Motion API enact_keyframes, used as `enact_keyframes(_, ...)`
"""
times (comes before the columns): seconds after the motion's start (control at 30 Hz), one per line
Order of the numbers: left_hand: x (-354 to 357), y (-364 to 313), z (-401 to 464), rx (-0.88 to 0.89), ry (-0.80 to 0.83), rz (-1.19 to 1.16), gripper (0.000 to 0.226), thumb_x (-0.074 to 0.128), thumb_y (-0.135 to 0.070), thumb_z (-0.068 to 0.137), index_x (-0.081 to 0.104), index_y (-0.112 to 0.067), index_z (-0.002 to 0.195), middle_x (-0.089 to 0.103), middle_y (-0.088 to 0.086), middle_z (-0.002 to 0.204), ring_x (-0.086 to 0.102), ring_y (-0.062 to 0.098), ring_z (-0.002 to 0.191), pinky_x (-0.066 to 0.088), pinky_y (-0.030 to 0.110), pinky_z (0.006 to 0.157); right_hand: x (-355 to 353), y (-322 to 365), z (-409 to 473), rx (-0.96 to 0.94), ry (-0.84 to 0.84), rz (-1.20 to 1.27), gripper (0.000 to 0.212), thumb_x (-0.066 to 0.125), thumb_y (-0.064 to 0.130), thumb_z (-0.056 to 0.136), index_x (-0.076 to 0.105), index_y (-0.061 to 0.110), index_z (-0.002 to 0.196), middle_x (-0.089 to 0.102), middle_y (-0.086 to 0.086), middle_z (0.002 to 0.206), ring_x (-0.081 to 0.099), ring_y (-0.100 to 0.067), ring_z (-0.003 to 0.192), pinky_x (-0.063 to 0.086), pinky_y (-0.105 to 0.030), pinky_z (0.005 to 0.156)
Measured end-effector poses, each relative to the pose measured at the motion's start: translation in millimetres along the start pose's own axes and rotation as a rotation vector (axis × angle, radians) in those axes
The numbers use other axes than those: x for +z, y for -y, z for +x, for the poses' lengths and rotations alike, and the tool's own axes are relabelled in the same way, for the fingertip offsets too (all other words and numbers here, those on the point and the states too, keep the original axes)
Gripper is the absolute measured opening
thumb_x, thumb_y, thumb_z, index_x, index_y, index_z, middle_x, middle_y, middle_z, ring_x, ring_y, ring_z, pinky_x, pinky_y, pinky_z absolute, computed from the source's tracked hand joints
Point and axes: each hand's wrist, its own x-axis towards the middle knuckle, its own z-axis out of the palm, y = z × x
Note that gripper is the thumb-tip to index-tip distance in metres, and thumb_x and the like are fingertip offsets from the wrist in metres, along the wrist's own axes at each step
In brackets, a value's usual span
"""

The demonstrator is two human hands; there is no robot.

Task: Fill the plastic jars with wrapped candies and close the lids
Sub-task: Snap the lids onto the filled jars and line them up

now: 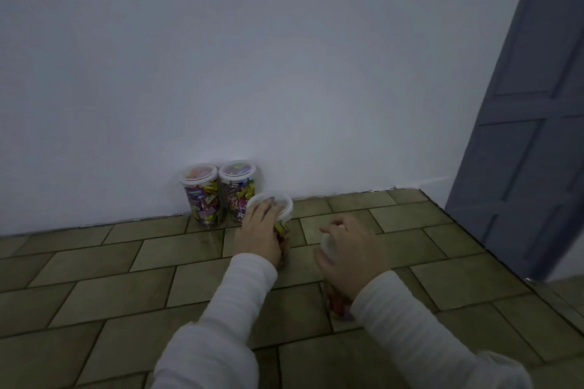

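Observation:
Two clear plastic jars full of coloured wrapped candies, the left jar [201, 194] and the one beside it [237, 189], stand with white lids on against the wall. In front of them my left hand [259, 232] grips a third lidded candy jar [282, 224] from the top and side. Nearer to me, my right hand [350, 256] curls over the white lid of a fourth candy jar [336, 303], whose body shows below my wrist. Both jars stand on the tiled floor, and my hands hide most of them.
The floor [126, 278] is olive-brown tile and meets a white wall [252, 72]. A grey panelled door [531, 135] stands open at the right, its lower edge close to the right-hand jar.

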Motion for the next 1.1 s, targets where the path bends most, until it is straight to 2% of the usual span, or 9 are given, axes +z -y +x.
enact_keyframes(0.1,2.2,-4.0,-1.9,0.006,-0.029,0.022,0.058,0.05,-0.005,0.088,0.038,-0.022,0.142,0.031,-0.005,0.151,0.02,0.018,0.141,0.033,0.037,0.109,9.4,-12.1,-14.1,-0.029,-0.051,0.026,0.042,0.074,0.042,0.066,0.07,0.015,0.098,0.062,-0.002,0.094,0.063,-0.02,0.082,0.056,-0.04,0.078)
enact_keyframes(0.17,3.8,-6.4,-5.4,0.017,-0.059,0.043,0.057,0.05,-0.003,0.087,0.041,-0.02,0.14,0.035,-0.002,0.149,0.023,0.02,0.139,0.032,0.036,0.11,13.1,-14.1,-18.8,-0.078,-0.02,-0.001,0.053,0.071,0.045,0.061,0.068,0.012,0.103,0.062,-0.004,0.099,0.062,-0.023,0.09,0.053,-0.042,0.085)
enact_keyframes(0.27,4.8,-9.1,-9.8,0.008,-0.092,0.054,0.057,0.049,0.001,0.086,0.044,-0.02,0.139,0.038,-0.001,0.147,0.025,0.022,0.138,0.034,0.036,0.108,13.2,-15.5,-16.7,-0.121,0.031,-0.056,0.066,0.073,0.032,0.05,0.064,0.01,0.111,0.06,-0.007,0.108,0.061,-0.028,0.099,0.051,-0.046,0.09)
enact_keyframes(0.4,1.2,-9.9,-8.9,-0.005,-0.018,0.12,0.064,0.052,-0.004,0.086,0.034,-0.025,0.144,0.03,-0.005,0.151,0.018,0.021,0.14,0.033,0.034,0.109,10.9,-13.7,1.8,-0.159,0.175,-0.106,0.073,0.062,0.026,0.074,0.035,0.013,0.14,0.033,-0.008,0.138,0.034,-0.028,0.128,0.024,-0.042,0.113)
enact_keyframes(0.5,-1.9,-9.8,-5.1,-0.005,0.027,0.181,0.073,0.062,-0.007,0.081,0.03,-0.028,0.144,0.026,-0.006,0.151,0.016,0.02,0.139,0.036,0.034,0.105,13.6,-11.3,22.1,-0.128,0.218,-0.126,0.067,0.055,0.025,0.087,0.024,0.015,0.146,0.024,-0.007,0.145,0.023,-0.026,0.134,0.019,-0.039,0.115)
enact_keyframes(0.67,-3.6,-10.9,3.0,0.027,0.057,0.244,0.068,0.055,-0.01,0.087,0.027,-0.029,0.145,0.025,-0.005,0.15,0.018,0.021,0.137,0.037,0.034,0.103,40.9,-19.5,55.8,-0.138,0.198,-0.216,0.063,0.043,0.025,0.097,0.013,0.012,0.15,0.016,-0.004,0.155,0.009,-0.025,0.145,0.008,-0.045,0.117)
enact_keyframes(0.73,-2.3,-10.3,8.5,0.056,0.059,0.248,0.065,0.052,-0.012,0.089,0.026,-0.029,0.146,0.025,-0.005,0.151,0.017,0.021,0.138,0.035,0.034,0.105,46.6,-21.8,66.7,-0.122,0.209,-0.224,0.071,0.048,0.026,0.095,0.007,0.012,0.151,0.01,-0.004,0.158,0.005,-0.025,0.146,0.005,-0.046,0.117)
enact_keyframes(0.87,3.0,-8.3,23.1,0.081,0.064,0.231,0.061,0.046,-0.01,0.093,0.024,-0.027,0.148,0.021,-0.003,0.154,0.013,0.021,0.141,0.031,0.035,0.109,50.4,-22.8,85.7,-0.122,0.265,-0.333,0.11,0.074,0.03,0.074,-0.002,0.009,0.15,0.003,-0.005,0.156,0.002,-0.029,0.145,0.008,-0.049,0.118)
enact_keyframes(1.1,19.1,-5.4,55.5,0.075,0.08,0.224,0.066,0.047,-0.007,0.093,0.019,-0.026,0.149,0.013,-0.003,0.157,0.009,0.02,0.143,0.029,0.036,0.111,62.8,-36.1,128.7,-0.078,0.257,-0.31,0.101,0.069,0.014,0.08,-0.003,0.013,0.151,0.0,-0.003,0.16,-0.001,-0.026,0.147,0.004,-0.046,0.119)
